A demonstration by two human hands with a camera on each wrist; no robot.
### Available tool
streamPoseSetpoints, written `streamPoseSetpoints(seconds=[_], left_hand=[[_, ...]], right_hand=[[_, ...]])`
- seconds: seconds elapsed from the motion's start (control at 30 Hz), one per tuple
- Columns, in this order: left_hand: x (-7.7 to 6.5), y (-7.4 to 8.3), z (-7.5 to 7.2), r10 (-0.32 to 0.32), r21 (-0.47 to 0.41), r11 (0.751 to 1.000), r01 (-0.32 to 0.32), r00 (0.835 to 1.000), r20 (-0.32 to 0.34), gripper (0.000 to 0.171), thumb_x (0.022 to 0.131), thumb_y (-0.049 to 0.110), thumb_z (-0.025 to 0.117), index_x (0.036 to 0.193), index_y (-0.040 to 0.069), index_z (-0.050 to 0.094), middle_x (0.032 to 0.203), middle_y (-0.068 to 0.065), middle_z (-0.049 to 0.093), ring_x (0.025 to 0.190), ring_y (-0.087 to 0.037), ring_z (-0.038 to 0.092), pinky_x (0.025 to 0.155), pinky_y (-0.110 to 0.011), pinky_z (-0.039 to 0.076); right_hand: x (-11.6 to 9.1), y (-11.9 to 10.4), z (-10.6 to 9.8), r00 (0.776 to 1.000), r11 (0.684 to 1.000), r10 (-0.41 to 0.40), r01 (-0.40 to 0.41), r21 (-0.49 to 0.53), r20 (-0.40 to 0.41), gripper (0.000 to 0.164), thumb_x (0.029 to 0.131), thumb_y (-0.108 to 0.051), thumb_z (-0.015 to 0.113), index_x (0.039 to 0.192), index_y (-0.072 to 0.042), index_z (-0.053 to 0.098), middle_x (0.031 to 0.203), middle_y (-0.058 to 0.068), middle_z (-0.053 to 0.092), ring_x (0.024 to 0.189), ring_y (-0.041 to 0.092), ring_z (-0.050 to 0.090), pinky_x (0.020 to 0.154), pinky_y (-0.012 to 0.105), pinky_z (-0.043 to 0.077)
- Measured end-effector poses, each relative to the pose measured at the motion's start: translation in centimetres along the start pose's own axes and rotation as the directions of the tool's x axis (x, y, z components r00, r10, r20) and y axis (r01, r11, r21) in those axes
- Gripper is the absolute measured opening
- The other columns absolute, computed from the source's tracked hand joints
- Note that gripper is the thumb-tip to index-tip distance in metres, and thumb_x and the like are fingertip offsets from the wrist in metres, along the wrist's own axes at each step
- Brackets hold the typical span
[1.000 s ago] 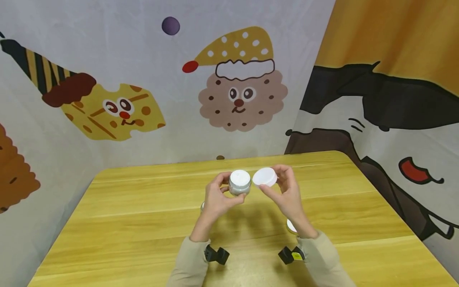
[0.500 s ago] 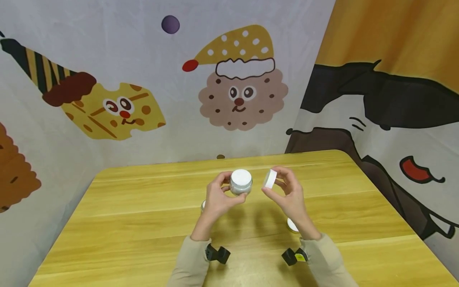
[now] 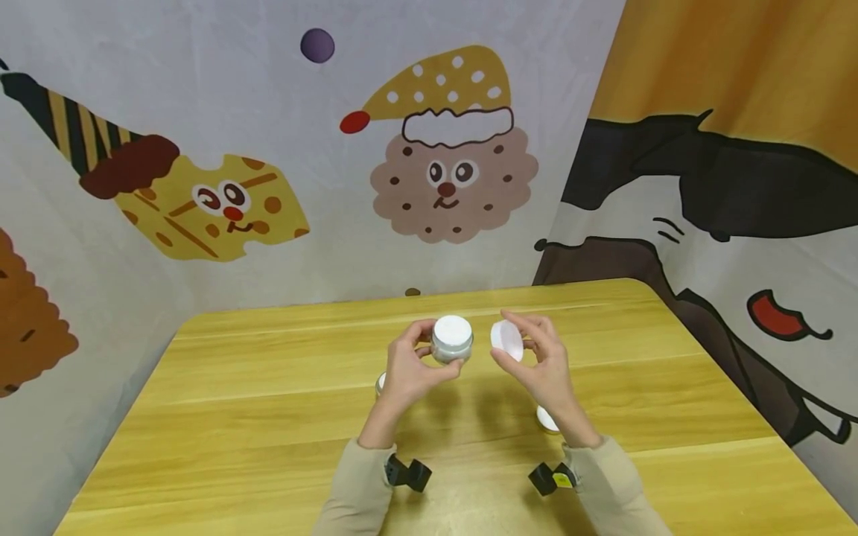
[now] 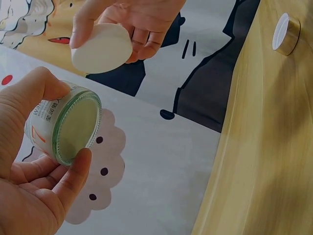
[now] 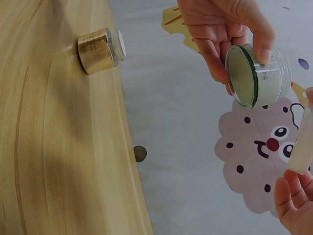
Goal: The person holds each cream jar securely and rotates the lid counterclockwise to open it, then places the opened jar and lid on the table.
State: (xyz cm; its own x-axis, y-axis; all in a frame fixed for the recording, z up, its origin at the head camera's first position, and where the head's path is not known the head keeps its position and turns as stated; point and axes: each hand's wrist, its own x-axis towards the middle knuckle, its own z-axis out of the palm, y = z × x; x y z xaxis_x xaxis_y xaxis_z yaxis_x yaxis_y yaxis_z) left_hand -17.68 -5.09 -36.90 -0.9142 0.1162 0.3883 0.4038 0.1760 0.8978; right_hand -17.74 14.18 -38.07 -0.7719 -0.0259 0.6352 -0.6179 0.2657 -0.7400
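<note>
In the head view my left hand [image 3: 412, 365] grips a glass cream jar [image 3: 452, 342] above the table, its white top facing up toward the head camera. Dark print and an orange mark show on the jar's side [image 4: 43, 115] in the left wrist view, thumb on one side and fingers on the other. My right hand [image 3: 546, 365] pinches a round white lid [image 3: 507, 341] by its rim, tilted, just right of the jar and apart from it. The right wrist view shows that lid [image 5: 302, 142] nearly edge-on at the right border.
A gold jar [image 5: 97, 50] with a white top stands on the wooden table [image 3: 255, 417], mostly hidden behind my left hand in the head view. A gold-sided lid [image 4: 285, 34] with a white inside lies near my right wrist. A cartoon-printed cloth [image 3: 322, 186] hangs behind.
My right hand has drawn the white lid rightward from the jar, turned it edge-on, then swung it round to show a round face again. My left hand and the jar barely moved.
</note>
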Motion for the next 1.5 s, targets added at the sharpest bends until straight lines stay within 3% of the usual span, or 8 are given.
streamPoseSetpoints(seconds=[0.13,0.37,0.53,0.73,0.87,1.03,1.23,1.5], left_hand=[[0.0,0.0,0.0,0.001,0.000,1.000,-0.001,1.000,-0.004,0.048,0.066,-0.007,0.074,0.111,-0.012,0.056,0.102,-0.022,0.060,0.090,-0.029,0.055,0.076,-0.043,0.054],[0.0,-0.1,0.0,0.000,0.006,1.000,0.000,1.000,-0.005,0.049,0.066,-0.007,0.074,0.111,-0.012,0.056,0.103,-0.022,0.060,0.091,-0.030,0.055,0.077,-0.043,0.054],[0.0,-0.1,0.0,-0.003,0.005,1.000,0.003,1.000,-0.006,0.049,0.066,-0.007,0.074,0.111,-0.012,0.056,0.103,-0.022,0.060,0.091,-0.030,0.055,0.077,-0.043,0.054],[0.0,-0.2,0.0,-0.001,0.006,1.000,0.001,1.000,-0.008,0.049,0.066,-0.007,0.074,0.111,-0.013,0.056,0.102,-0.023,0.059,0.091,-0.031,0.055,0.077,-0.043,0.054],[0.0,-0.2,0.0,0.001,0.004,1.000,-0.001,1.000,-0.009,0.048,0.066,-0.007,0.074,0.110,-0.013,0.056,0.102,-0.023,0.059,0.091,-0.032,0.055,0.077,-0.043,0.054],[0.1,-0.2,0.0,-0.012,-0.003,1.000,0.012,1.000,-0.008,0.048,0.066,-0.007,0.073,0.110,-0.012,0.056,0.102,-0.022,0.060,0.091,-0.032,0.056,0.077,-0.043,0.054],[0.1,-0.1,0.0,-0.023,-0.001,1.000,0.023,1.000,-0.003,0.048,0.066,-0.007,0.073,0.111,-0.012,0.056,0.103,-0.022,0.060,0.092,-0.030,0.055,0.078,-0.043,0.054],[0.0,0.0,0.1,-0.030,0.007,1.000,0.030,1.000,-0.008,0.048,0.066,-0.006,0.073,0.111,-0.012,0.056,0.103,-0.022,0.059,0.093,-0.032,0.055,0.078,-0.043,0.053]], right_hand=[[0.0,-0.7,0.1,0.999,0.993,0.019,-0.023,-0.114,-0.030,0.050,0.063,0.015,0.076,0.110,0.014,0.061,0.100,0.030,0.049,0.088,0.026,0.045,0.069,0.020,0.043],[-0.7,2.9,-0.2,0.997,0.965,0.059,-0.072,-0.251,-0.056,0.058,0.058,0.006,0.083,0.113,0.001,0.066,0.101,0.021,0.051,0.089,0.022,0.046,0.070,0.016,0.036],[-0.8,3.3,-0.3,0.992,0.932,0.123,-0.121,-0.342,-0.018,0.057,0.059,-0.003,0.085,0.113,0.002,0.065,0.099,0.016,0.053,0.086,0.023,0.051,0.069,0.022,0.042],[-1.2,3.5,-0.4,0.962,0.875,0.267,-0.216,-0.434,0.059,0.053,0.061,-0.006,0.085,0.110,0.003,0.065,0.099,0.016,0.054,0.086,0.027,0.051,0.068,0.032,0.044],[-1.4,3.9,-0.3,0.953,0.859,0.288,-0.213,-0.465,0.095,0.053,0.061,-0.007,0.085,0.109,0.003,0.066,0.098,0.016,0.055,0.086,0.028,0.052,0.067,0.034,0.045],[-1.6,4.3,-0.2,0.950,0.862,0.290,-0.207,-0.462,0.115,0.052,0.060,-0.005,0.086,0.107,0.005,0.066,0.098,0.017,0.055,0.088,0.030,0.054,0.068,0.040,0.048],[-1.8,4.4,-0.2,0.936,0.854,0.324,-0.228,-0.467,0.136,0.052,0.060,-0.003,0.085,0.108,0.005,0.065,0.099,0.017,0.055,0.088,0.031,0.054,0.069,0.037,0.047],[-2.1,4.7,-0.3,0.913,0.834,0.378,-0.262,-0.485,0.157,0.053,0.062,-0.004,0.085,0.109,0.004,0.064,0.101,0.017,0.054,0.090,0.031,0.054,0.071,0.040,0.049]])
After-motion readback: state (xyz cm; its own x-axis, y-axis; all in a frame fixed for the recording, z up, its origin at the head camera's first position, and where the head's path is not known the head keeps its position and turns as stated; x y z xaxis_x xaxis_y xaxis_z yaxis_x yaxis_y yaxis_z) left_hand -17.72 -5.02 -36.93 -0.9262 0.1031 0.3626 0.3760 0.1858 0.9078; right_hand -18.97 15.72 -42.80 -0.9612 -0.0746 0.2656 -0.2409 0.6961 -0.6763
